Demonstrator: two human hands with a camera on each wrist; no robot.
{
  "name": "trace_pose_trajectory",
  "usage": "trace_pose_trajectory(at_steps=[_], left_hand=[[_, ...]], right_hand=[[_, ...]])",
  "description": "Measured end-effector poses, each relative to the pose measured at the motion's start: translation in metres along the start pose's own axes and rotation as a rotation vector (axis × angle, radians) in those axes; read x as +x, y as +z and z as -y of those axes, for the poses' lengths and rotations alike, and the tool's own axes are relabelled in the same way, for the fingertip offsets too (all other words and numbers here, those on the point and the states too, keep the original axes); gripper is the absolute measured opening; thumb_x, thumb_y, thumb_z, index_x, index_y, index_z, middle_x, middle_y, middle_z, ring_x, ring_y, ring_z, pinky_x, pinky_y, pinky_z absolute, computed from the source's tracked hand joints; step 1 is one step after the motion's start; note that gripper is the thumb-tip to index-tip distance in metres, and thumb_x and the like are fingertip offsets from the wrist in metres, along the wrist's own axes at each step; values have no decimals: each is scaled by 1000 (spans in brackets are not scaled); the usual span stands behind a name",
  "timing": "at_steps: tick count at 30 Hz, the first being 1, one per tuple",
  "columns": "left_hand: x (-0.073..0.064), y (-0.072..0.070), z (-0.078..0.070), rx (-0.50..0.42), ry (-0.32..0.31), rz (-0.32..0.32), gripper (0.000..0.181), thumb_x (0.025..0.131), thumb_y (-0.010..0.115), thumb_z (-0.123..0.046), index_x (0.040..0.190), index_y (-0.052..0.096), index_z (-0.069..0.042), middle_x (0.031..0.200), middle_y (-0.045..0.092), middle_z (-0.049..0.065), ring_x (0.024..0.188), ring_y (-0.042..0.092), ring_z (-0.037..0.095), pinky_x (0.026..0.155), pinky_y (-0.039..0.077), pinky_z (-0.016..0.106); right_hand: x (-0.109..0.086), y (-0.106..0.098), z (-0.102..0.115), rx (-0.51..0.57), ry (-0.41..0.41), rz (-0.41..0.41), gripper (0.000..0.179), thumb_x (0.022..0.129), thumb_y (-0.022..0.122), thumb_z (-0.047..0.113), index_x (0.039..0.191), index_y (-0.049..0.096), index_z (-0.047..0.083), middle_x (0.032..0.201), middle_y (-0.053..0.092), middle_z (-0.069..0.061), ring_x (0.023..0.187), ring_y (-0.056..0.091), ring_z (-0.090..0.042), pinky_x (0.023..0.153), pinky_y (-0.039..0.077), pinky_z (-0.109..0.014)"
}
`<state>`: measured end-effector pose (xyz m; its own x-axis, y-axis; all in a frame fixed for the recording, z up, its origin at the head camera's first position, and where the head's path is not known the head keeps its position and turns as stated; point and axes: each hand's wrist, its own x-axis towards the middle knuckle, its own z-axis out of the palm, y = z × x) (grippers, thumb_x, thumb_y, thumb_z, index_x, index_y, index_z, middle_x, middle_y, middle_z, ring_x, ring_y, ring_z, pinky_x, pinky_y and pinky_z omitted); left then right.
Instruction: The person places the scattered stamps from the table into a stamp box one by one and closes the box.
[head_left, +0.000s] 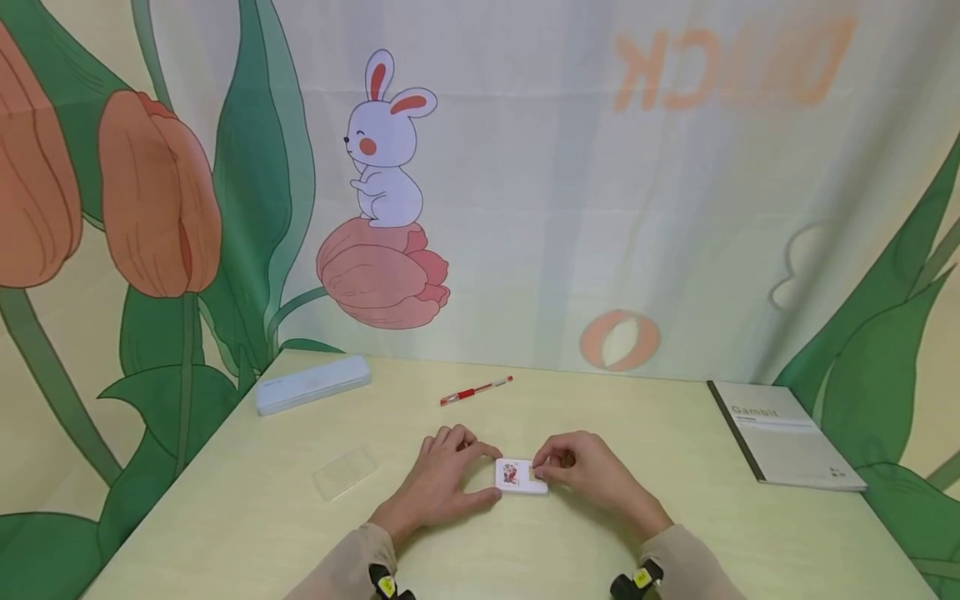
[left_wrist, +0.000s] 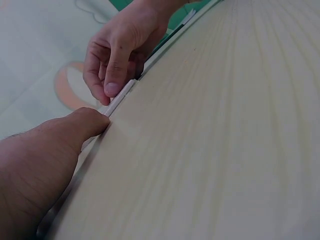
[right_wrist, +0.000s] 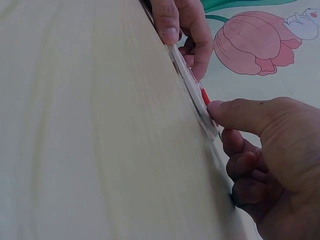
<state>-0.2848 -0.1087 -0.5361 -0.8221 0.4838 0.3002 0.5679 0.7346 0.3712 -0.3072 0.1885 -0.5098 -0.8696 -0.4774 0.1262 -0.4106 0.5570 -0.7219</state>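
Note:
A thin white pack of playing cards (head_left: pixel 521 477), with a red-and-black figure printed on its face, lies flat on the table between both hands. My left hand (head_left: pixel 444 477) holds it at its left end, index finger at the far edge and thumb at the near edge. At the other end, my right hand (head_left: pixel 588 472) pinches the corner between thumb and curled fingers. A small yellowish patch shows beside the right fingertips; what it is I cannot tell. Seen side-on in the right wrist view, the pack (right_wrist: pixel 192 90) is a slim slab. A clear plastic lid (head_left: pixel 345 474) lies left of the left hand.
Behind the hands lies a red pen (head_left: pixel 476 391). A pale blue pencil case (head_left: pixel 313 385) sits at the back left, and a grey notebook (head_left: pixel 786 435) with a dark spine at the right. A printed curtain (head_left: pixel 525 208) hangs along the table's far edge.

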Motion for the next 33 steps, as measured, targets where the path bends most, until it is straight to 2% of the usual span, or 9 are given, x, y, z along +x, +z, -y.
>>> trace_pose_trajectory(at_steps=[3, 7, 10, 13, 17, 21, 25, 28, 33], left_hand=[[0, -1, -1, -2, 2, -2, 52, 96, 75, -61, 141, 71, -36, 128, 56, -5, 117, 46, 17, 97, 35, 42], [0, -2, -2, -5, 6, -4, 52, 96, 75, -61, 141, 71, -36, 128, 56, -5, 117, 46, 17, 97, 35, 42], [0, -1, -2, -7, 8, -1, 52, 96, 75, -62, 141, 71, -36, 127, 55, -6, 117, 46, 18, 97, 35, 42], [0, -1, -1, -10, 10, -1, 53, 96, 74, -62, 141, 71, -36, 128, 55, -6, 118, 46, 18, 98, 35, 42], [0, 1, 0, -7, 11, -6, 52, 96, 74, -63, 141, 71, -36, 127, 55, -6, 118, 46, 17, 98, 36, 42], [0, 1, -1, -19, 12, -4, 52, 96, 74, -63, 141, 71, -36, 128, 55, -5, 118, 46, 18, 98, 36, 43], [0, 1, -3, -28, 14, 1, 53, 96, 74, -62, 142, 71, -35, 129, 56, -4, 118, 46, 18, 99, 36, 43], [-1, 0, -3, -26, 13, -3, 53, 96, 74, -61, 141, 72, -34, 129, 56, -4, 118, 46, 18, 99, 36, 44], [-1, -1, -2, -26, 10, -15, 52, 96, 75, -60, 141, 72, -34, 129, 56, -4, 120, 47, 19, 99, 36, 43]], right_hand=[[0, -2, 0, 37, 19, -8, 4, 102, 83, 19, 104, 83, 23, 84, 66, 4, 77, 57, -12, 69, 46, -24], [-1, -8, -2, 72, 42, -65, 9, 104, 81, 18, 112, 81, 15, 86, 68, 1, 77, 58, -14, 69, 48, -25], [-2, -10, -5, 55, 55, -102, 12, 104, 80, 22, 114, 80, 14, 87, 67, 1, 77, 58, -15, 69, 48, -25], [-3, -11, -7, 42, 58, -118, 21, 103, 82, 28, 120, 79, 15, 95, 68, 1, 84, 60, -16, 74, 50, -27], [-8, -12, -10, 0, 24, -125, 40, 99, 87, 35, 132, 76, 18, 115, 69, -2, 101, 63, -20, 87, 54, -34], [-18, -11, -13, 4, 17, -114, 53, 94, 91, 38, 140, 73, 20, 128, 67, -4, 116, 62, -24, 102, 51, -46], [-26, -7, -16, 27, 22, -96, 58, 90, 95, 38, 141, 73, 21, 129, 64, -3, 125, 59, -25, 110, 45, -55], [-28, -2, -17, -23, -8, -80, 60, 87, 97, 42, 140, 75, 23, 127, 61, -1, 126, 55, -24, 111, 40, -57], [-26, 3, -15, -95, -38, -90, 51, 84, 99, 43, 128, 79, 29, 125, 58, 3, 124, 52, -22, 109, 33, -58]])
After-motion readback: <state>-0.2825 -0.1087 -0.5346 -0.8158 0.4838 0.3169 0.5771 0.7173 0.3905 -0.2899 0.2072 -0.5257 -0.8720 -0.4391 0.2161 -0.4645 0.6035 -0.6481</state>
